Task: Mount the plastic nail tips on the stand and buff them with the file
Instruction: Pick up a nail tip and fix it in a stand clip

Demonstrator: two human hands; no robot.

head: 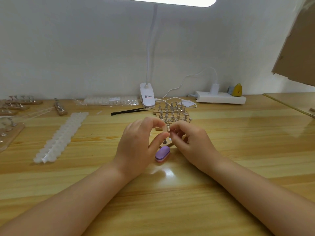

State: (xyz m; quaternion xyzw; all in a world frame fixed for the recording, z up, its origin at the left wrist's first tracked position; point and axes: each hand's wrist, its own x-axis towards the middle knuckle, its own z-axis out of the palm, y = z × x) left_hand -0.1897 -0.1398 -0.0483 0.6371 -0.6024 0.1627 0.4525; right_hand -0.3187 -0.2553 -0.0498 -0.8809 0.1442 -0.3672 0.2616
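Far left on the wooden bench (238, 167): several wooden stands with metal pegs (12, 126), then a long strip of white nail tips (61, 137) lying diagonally. Behind, a clear packet of tips (110, 100) bearing a small label, too blurred to read. Black tweezers (129, 111) beside a white clip lamp (147, 97) with dark and red lettering, illegible. Centre: left hand (136, 147), palm turned inward, thumb and forefinger pinching a clear nail tip (164, 129). Just below, a purple buffing file (162, 154) flat on the bench. Right hand (192, 142), fingers curled, pinching a small peg (168, 128) against that tip, over a partly hidden stand (159, 128). Further back, more pegged stands (172, 111); far right, a white power strip (221, 98).
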